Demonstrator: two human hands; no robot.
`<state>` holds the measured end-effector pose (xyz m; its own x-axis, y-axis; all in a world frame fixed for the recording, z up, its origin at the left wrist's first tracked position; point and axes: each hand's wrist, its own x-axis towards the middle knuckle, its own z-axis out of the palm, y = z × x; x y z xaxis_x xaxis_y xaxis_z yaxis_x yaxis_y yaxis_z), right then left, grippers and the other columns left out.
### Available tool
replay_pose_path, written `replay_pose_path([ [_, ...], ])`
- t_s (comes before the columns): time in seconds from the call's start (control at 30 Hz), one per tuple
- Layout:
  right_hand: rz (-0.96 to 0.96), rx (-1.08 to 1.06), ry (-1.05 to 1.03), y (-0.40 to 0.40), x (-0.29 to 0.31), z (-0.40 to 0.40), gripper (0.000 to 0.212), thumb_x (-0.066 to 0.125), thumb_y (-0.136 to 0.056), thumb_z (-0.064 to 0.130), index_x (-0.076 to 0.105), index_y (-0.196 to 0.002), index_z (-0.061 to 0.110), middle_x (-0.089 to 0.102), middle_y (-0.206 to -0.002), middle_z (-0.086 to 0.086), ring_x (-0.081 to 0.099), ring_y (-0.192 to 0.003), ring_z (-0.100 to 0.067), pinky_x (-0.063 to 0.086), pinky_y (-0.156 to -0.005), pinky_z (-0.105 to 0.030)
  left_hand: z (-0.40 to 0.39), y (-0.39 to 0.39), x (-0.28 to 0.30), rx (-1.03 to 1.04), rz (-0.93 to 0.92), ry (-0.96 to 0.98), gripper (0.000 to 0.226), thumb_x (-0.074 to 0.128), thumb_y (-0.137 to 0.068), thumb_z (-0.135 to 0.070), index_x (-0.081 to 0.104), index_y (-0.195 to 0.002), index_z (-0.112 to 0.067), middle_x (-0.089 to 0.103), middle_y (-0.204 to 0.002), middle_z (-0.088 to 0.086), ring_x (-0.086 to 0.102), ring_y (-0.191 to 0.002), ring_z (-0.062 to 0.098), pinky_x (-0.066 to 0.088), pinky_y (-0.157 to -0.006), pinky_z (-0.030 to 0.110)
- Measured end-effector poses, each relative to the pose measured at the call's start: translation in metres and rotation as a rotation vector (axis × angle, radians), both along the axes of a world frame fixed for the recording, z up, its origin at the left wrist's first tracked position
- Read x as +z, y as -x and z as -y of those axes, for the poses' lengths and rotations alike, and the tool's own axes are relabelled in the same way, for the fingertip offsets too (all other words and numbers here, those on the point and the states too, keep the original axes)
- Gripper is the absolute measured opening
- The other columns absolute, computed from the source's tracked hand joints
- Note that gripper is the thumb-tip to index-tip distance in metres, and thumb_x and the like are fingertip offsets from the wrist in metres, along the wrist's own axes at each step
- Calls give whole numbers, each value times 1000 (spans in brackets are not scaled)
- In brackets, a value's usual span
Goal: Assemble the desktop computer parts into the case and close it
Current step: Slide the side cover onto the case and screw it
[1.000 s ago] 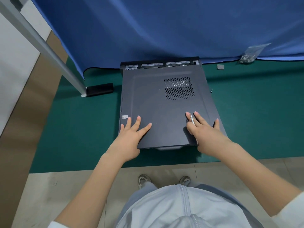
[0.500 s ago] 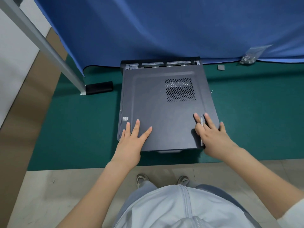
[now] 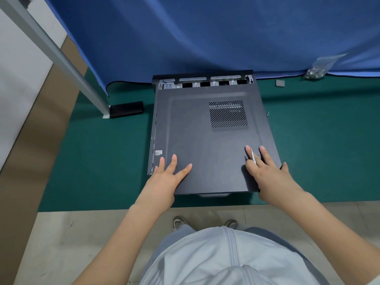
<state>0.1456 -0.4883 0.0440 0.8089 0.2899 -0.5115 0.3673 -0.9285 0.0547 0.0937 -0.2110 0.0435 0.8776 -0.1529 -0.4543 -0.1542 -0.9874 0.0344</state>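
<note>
The dark grey side panel [image 3: 201,145], with a mesh vent, lies on top of the computer case [image 3: 205,81], which rests flat on the green mat [image 3: 92,161]. A strip of the case's metal frame shows beyond the panel's far edge and along its left side. My left hand [image 3: 164,182] presses flat on the panel's near left corner, fingers spread. My right hand [image 3: 269,175] presses on the near right corner with a thin silver screwdriver [image 3: 253,156] pinched between two fingers.
A clear bag of screws [image 3: 316,68] and a small grey piece [image 3: 280,83] lie at the back right by the blue cloth. One loose screw [image 3: 268,114] sits right of the case. A black block [image 3: 126,109] and a slanted metal pole [image 3: 61,58] stand to the left.
The panel has straightened on the case under both hands, and a wider strip of the frame shows at the far end. My hands stay pressed on its near corners.
</note>
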Motion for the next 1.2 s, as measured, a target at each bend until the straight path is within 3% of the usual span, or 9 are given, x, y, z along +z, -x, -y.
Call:
replay_pose_path([
  [0.2, 7, -5, -25, -15, 0, -9, 57, 55, -81, -3, 27, -126, 15, -24, -157, 6, -16, -145, -29, 28, -103, -67, -9, -21, 0, 16, -7, 3, 100, 55, -84, 4, -7, -149, -41, -12, -159, 5, -3, -145, 38, 16, -118, 41],
  [0.5, -19, -14, -27, -39, 3, -14, 53, 60, -85, 4, 28, -126, 15, -23, -157, 7, -16, -146, -28, 30, -100, -69, -13, -45, 0, 19, -10, 14, 102, 59, -82, 1, -3, -149, -43, -7, -160, 4, 1, -145, 40, 24, -115, 42],
  [0.87, -28, 1, -15, -32, 19, -11, 58, 56, -80, 0, 26, -127, 17, -24, -156, 10, -15, -146, -24, 42, -91, -56, -19, -38, 10, -7, 6, 9, 101, 60, -82, -2, -2, -149, -44, -5, -160, 4, 3, -145, 39, 27, -113, 41],
  [1.2, 18, 12, -1, -9, -1, -6, 59, 54, -81, 1, 24, -129, 16, -27, -156, 5, -17, -145, -26, 38, -97, -60, -9, -10, -2, -7, 30, -7, 100, 55, -85, -3, -11, -148, -43, -14, -159, 2, 0, -146, 36, 32, -111, 35],
])
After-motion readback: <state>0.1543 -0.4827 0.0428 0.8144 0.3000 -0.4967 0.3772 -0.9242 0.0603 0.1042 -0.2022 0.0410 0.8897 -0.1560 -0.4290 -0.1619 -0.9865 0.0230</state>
